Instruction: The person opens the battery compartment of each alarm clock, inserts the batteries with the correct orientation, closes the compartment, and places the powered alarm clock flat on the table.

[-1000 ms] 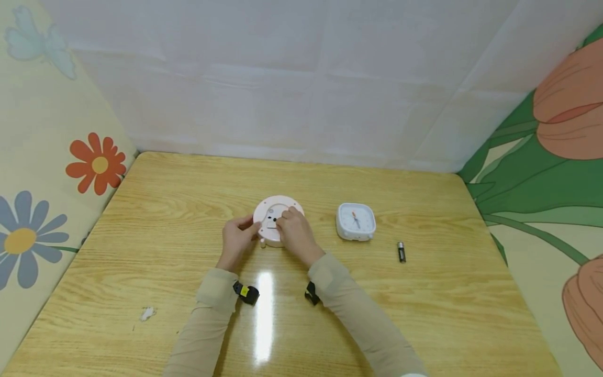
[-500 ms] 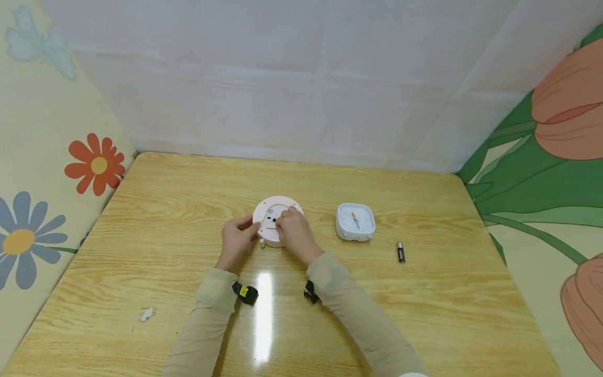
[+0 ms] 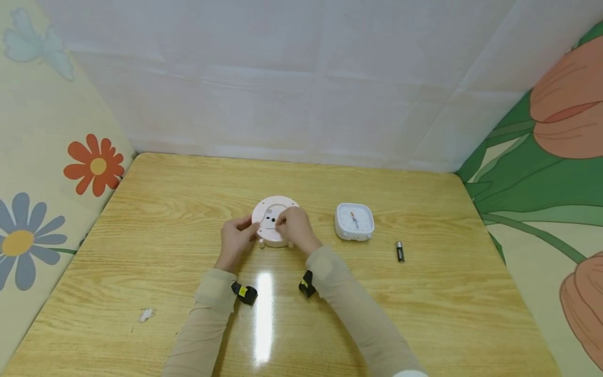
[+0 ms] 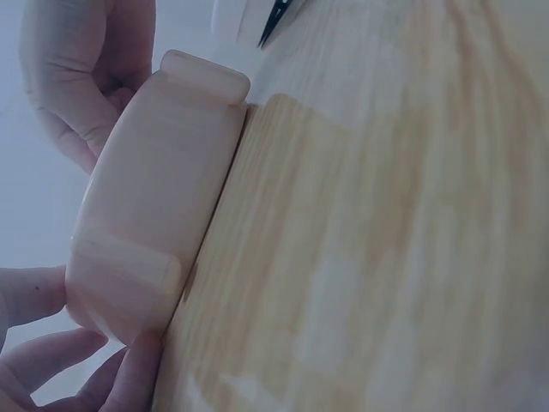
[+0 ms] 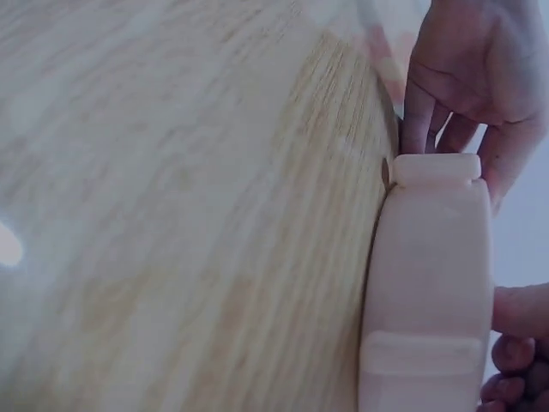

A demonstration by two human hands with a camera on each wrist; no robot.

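Observation:
A pale pink round alarm clock point(image 3: 268, 240) lies face down on the table, its back with small dark knobs upward. My left hand point(image 3: 234, 242) grips its left edge, thumb over the back rim and fingers low on the side, as the left wrist view also shows. Over the right part of the back is my right hand point(image 3: 297, 229), fingers curled and tips close to the flat panel. In the right wrist view its thumb point(image 5: 520, 310) meets the clock's back. Whatever may be between those fingertips is hidden. Two stubby feet stick out from the clock's near side.
To the right stands a white square alarm clock point(image 3: 355, 222), dial up. Farther right lies a black and silver battery point(image 3: 400, 252). A small white scrap point(image 3: 146, 314) is at the front left of the wooden table point(image 3: 452, 314). A white cloth point(image 3: 264, 78) hangs behind.
My right hand has drawn in slightly over the clock's back, uncovering its right rim and second foot. The panel's rectangular outline now shows mostly as a line. My left hand keeps its grip.

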